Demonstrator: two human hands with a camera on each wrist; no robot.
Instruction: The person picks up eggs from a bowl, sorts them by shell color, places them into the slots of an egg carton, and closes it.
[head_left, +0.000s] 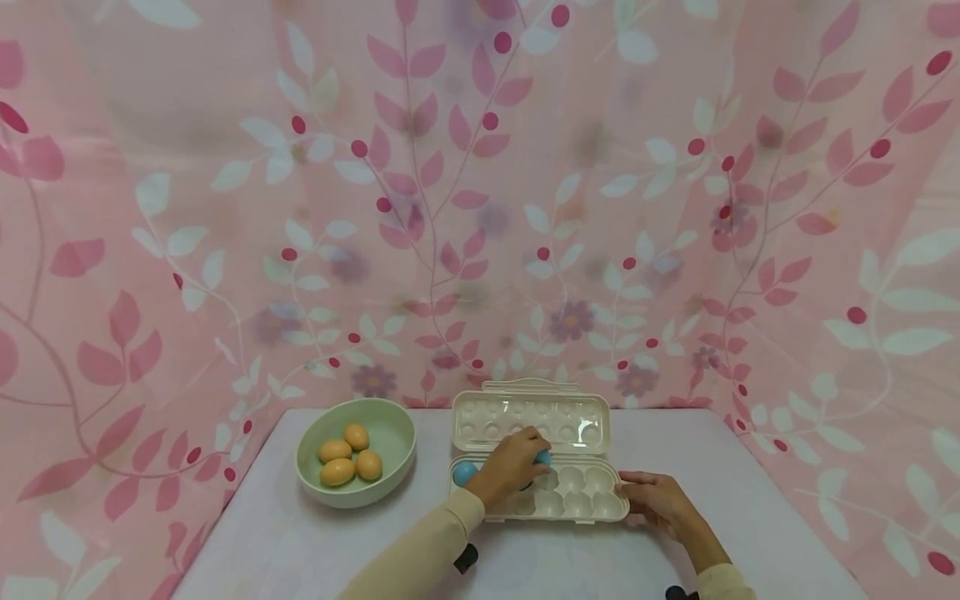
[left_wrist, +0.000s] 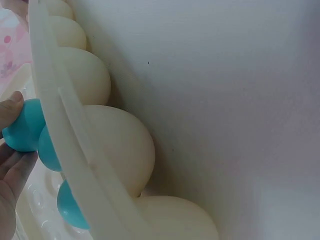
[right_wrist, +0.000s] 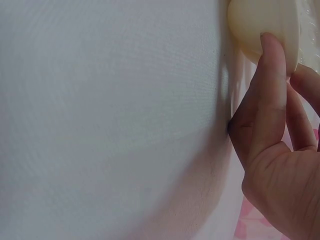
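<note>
Pink leafy cloth (head_left: pixel 465 167) backs a white table (head_left: pixel 570 560); blue egg (head_left: pixel 543 457) over the open carton (head_left: pixel 577 505).
Left hand (head_left: pixel 517 461) pinches the egg; right hand (head_left: pixel 656 500) grips the carton's end. Steady carton, gentle lowering should seat it best.

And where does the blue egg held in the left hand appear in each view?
Head: held blue egg below and slightly right of centre.
Left wrist: held blue egg at left, about mid-height.
Right wrist: not in it.
Shared landmark: cream egg carton, in all three.
</note>
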